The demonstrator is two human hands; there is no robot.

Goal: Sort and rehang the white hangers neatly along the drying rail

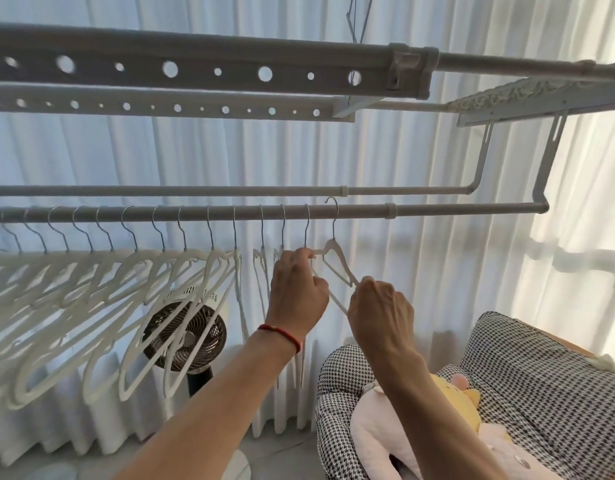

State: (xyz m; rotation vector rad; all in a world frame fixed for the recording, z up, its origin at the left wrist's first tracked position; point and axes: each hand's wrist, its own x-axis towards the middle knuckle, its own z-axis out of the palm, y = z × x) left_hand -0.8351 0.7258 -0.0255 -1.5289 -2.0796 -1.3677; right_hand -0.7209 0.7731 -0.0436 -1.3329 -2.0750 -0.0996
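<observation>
The rightmost white hanger (335, 261) sits with its hook just above the drying rail (230, 213), not yet seated. The right hand (380, 311) pinches its lower arm; the left hand (297, 289) pinches the neighbouring hanger's shoulder. These look light, stiff and slick (thin plastic, probably), best held near the neck. No containers show, only an armchair (528, 375) bearing soft toys

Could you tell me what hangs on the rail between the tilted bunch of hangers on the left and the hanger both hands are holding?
In the head view, three white hangers hang edge-on from the rail there, their hooks spaced apart. The left hand covers part of them; the right hand pinches the held hanger.
</observation>
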